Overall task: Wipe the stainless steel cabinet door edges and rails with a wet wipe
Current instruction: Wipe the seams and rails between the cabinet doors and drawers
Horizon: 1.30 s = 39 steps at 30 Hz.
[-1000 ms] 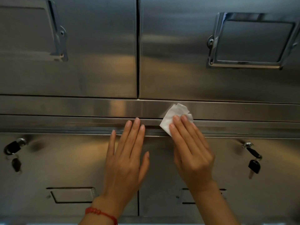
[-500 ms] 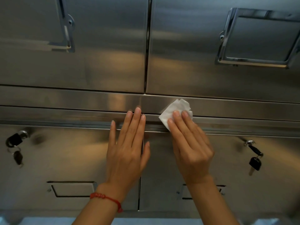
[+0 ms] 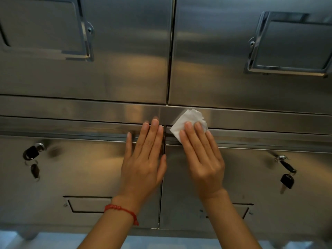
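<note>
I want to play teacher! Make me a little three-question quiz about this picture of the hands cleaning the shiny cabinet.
1. True or false: the left hand holds the wet wipe.
2. Pick one. What is around the left wrist? A) a watch B) a red bracelet C) nothing
3. Fill the gap: a black key hangs from the lock on the lower ____ door.

Key
1. False. The right hand presses the wipe on the rail with straight fingers; the left hand lies flat on the metal.
2. B
3. right
</note>
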{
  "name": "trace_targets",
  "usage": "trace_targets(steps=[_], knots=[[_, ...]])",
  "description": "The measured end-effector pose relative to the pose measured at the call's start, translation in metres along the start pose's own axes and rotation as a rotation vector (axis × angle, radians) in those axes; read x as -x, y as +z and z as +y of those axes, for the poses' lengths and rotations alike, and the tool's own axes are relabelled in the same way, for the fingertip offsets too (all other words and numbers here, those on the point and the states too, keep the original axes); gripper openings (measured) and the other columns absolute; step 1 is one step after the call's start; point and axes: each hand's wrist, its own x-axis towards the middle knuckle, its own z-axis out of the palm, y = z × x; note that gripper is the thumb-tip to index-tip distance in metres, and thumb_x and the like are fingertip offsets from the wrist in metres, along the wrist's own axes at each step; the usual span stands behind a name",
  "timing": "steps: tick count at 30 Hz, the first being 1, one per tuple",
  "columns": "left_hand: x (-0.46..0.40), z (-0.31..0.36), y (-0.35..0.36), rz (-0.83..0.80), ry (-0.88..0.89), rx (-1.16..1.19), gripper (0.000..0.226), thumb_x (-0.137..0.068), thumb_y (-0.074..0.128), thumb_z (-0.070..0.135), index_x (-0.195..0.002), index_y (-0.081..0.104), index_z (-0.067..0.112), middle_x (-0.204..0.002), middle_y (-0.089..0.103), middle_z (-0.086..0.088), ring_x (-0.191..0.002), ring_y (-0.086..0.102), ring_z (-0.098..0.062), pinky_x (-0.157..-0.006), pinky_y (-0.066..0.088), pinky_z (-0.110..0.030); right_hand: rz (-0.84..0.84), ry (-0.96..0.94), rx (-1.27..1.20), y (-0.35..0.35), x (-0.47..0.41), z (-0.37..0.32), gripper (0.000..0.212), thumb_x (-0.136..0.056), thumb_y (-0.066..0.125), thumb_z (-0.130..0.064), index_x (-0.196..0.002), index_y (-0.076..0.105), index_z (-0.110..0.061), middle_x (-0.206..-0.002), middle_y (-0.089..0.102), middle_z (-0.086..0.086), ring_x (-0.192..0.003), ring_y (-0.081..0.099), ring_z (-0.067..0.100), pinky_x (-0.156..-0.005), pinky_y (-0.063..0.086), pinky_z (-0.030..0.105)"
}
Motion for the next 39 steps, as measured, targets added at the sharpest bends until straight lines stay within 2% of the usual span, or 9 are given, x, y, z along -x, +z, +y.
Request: trace_targets(steps=[3, 6, 9, 21, 27, 33, 39], knots=[[0.001, -0.002, 0.001, -0.013, 0.004, -0.01, 0.066, -0.089, 0.042, 0.027, -0.145, 0.014, 0.006, -0.157, -0.003, -0.001, -0.144, 0.005, -0.018, -0.114, 0.011, -0.048, 0.001, 0.013, 0.006, 0.003, 0.001, -0.004, 0.029, -0.097, 0.045, -0.002, -0.124, 0.056, -0.002, -0.132, 0.052, 0.013, -0.124, 0.05, 0.029, -0.104, 0.041, 0.041], [0.001, -0.002, 0.002, -0.028, 0.008, -0.017, 0.067, -0.09, 0.041, 0.028, -0.145, 0.013, 0.005, -0.157, -0.006, -0.001, -0.144, 0.003, -0.018, -0.114, 0.01, -0.048, 0.001, 0.014, 0.045, 0.006, 0.001, -0.009, 0.031, -0.096, 0.048, -0.004, -0.126, 0.056, -0.005, -0.134, 0.05, 0.009, -0.125, 0.05, 0.026, -0.104, 0.039, 0.04], [0.002, -0.003, 0.002, -0.037, 0.012, -0.016, 0.069, -0.09, 0.041, 0.029, -0.147, 0.01, 0.007, -0.157, -0.006, -0.001, -0.144, 0.003, -0.018, -0.114, 0.009, -0.049, -0.009, 0.014, 0.068, 0.006, 0.003, -0.01, 0.034, -0.094, 0.052, -0.006, -0.128, 0.054, -0.007, -0.137, 0.047, 0.007, -0.126, 0.049, 0.023, -0.103, 0.038, 0.04], [0.002, -0.003, 0.002, -0.034, 0.015, 0.013, 0.072, -0.091, 0.04, 0.029, -0.149, 0.001, 0.011, -0.157, -0.008, 0.0, -0.144, 0.001, -0.018, -0.115, 0.005, -0.047, -0.016, 0.057, 0.074, 0.011, 0.0, -0.025, 0.031, -0.098, 0.046, -0.01, -0.128, 0.055, -0.006, -0.135, 0.05, 0.009, -0.126, 0.049, 0.023, -0.102, 0.037, 0.04], [0.001, -0.004, -0.001, -0.056, 0.02, 0.006, 0.071, -0.089, 0.04, 0.029, -0.149, 0.006, 0.009, -0.157, -0.007, -0.001, -0.144, 0.002, -0.019, -0.115, 0.006, -0.046, -0.048, 0.064, 0.142, 0.003, 0.006, -0.012, 0.039, -0.099, 0.045, -0.01, -0.137, 0.042, -0.013, -0.14, 0.045, 0.005, -0.129, 0.045, 0.023, -0.102, 0.036, 0.042], [0.003, -0.006, -0.001, -0.051, 0.034, 0.009, 0.073, -0.089, 0.041, 0.029, -0.149, 0.005, 0.01, -0.157, -0.005, -0.002, -0.144, 0.005, -0.02, -0.115, 0.009, -0.049, -0.04, 0.043, 0.114, 0.008, -0.001, -0.021, 0.034, -0.099, 0.047, -0.012, -0.132, 0.053, -0.015, -0.136, 0.049, 0.004, -0.127, 0.047, 0.024, -0.102, 0.036, 0.043], [0.003, -0.006, 0.0, -0.049, 0.028, -0.007, 0.072, -0.088, 0.04, 0.029, -0.149, 0.006, 0.009, -0.157, -0.004, -0.003, -0.144, 0.005, -0.019, -0.115, 0.008, -0.048, -0.062, 0.098, 0.173, 0.0, 0.007, -0.013, 0.037, -0.097, 0.046, -0.009, -0.134, 0.051, -0.012, -0.139, 0.046, 0.006, -0.129, 0.044, 0.027, -0.102, 0.034, 0.045]])
